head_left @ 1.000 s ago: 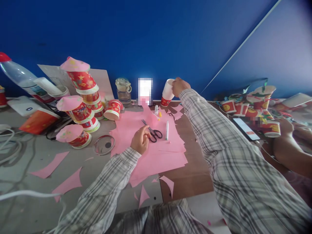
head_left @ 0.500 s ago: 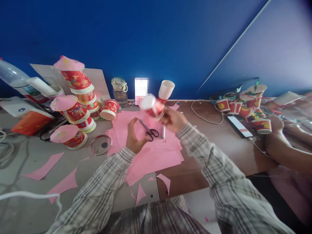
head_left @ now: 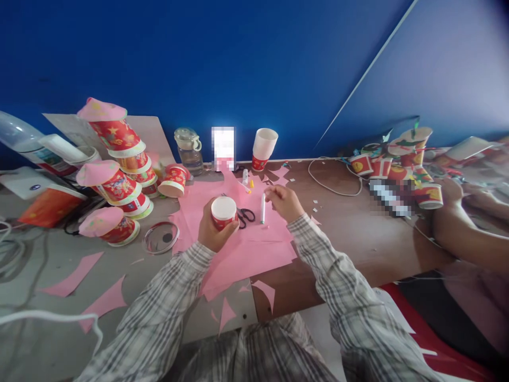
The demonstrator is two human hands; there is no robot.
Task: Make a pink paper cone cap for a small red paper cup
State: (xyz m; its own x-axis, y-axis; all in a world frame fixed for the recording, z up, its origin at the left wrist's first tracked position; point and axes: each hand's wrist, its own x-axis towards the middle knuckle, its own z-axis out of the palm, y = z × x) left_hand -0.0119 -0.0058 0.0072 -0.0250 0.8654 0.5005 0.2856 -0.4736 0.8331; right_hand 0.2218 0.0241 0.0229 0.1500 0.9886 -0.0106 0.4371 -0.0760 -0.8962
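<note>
My left hand (head_left: 210, 228) is wrapped around a red and white paper cup (head_left: 225, 212), its round white end facing up, above the pink paper (head_left: 234, 260). The fingertips of my right hand (head_left: 285, 202) are pinched together at the upper end of a slim white marker pen (head_left: 263, 209), which lies on the pink sheets. Black-handled scissors (head_left: 247, 216) lie between the hands, their blades partly hidden by the cup and left hand. Beyond them are a small white tube (head_left: 245, 176) and a yellow piece (head_left: 251, 184).
Red cups with pink paper tops (head_left: 107, 183) stand stacked on the left, beside a tape roll (head_left: 161, 237). A glass jar (head_left: 188, 151) and nested cups (head_left: 264, 148) stand near the wall. Decorated cups (head_left: 397, 162) and another person's arm (head_left: 469, 231) are on the right. Pink scraps (head_left: 105, 302) lie in front.
The cup has passed from my right hand into my left, which has closed around it. My right hand has come down to the marker pen's upper end. The view has shifted slightly.
</note>
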